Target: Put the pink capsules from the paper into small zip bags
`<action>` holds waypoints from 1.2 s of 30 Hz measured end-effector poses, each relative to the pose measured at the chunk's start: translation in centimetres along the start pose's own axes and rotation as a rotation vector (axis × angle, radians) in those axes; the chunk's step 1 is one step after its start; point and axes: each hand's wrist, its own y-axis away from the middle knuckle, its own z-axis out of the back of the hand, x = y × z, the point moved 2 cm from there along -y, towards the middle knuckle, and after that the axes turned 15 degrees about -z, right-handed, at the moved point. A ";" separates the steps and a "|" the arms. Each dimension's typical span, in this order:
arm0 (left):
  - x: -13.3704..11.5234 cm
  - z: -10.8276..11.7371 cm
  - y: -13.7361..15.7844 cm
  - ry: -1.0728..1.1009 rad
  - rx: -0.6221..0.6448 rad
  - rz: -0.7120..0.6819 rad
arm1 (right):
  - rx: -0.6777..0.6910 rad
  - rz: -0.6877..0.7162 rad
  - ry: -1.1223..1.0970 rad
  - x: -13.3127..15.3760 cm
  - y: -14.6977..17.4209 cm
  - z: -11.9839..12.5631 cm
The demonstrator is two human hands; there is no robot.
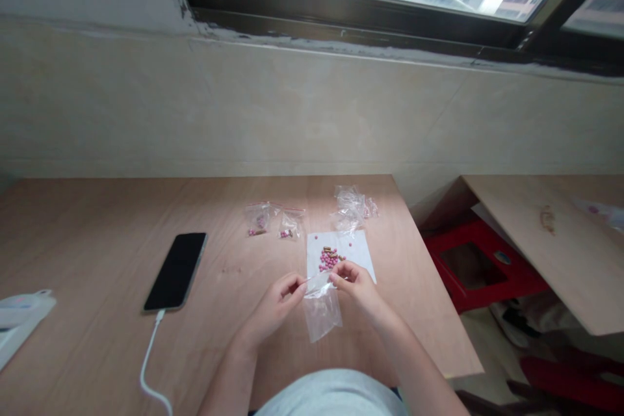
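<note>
Pale shirt (334, 393) filling bottom edge. Left hand (283, 292) and right hand (357, 283) are pinching a clear bag (324, 317) by its top, at the white paper (361, 257)'s near edge. Pink beads (329, 261) are lying just beyond, risking scatter if right fingers bump them.

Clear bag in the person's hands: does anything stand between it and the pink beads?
Nothing visible does. The clear bag is just nearside of the pink beads on the white sheet; the right hand, at the bag's upper edge, is close beside them.
</note>
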 end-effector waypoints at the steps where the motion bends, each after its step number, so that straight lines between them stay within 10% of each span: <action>1: 0.0 0.0 0.1 0.019 -0.005 0.010 | 0.005 0.007 -0.002 0.0 0.0 -0.1; 36: 2.1 0.6 0.4 -0.035 -0.101 0.047 | -0.066 -0.090 0.007 -0.8 0.0 -1.5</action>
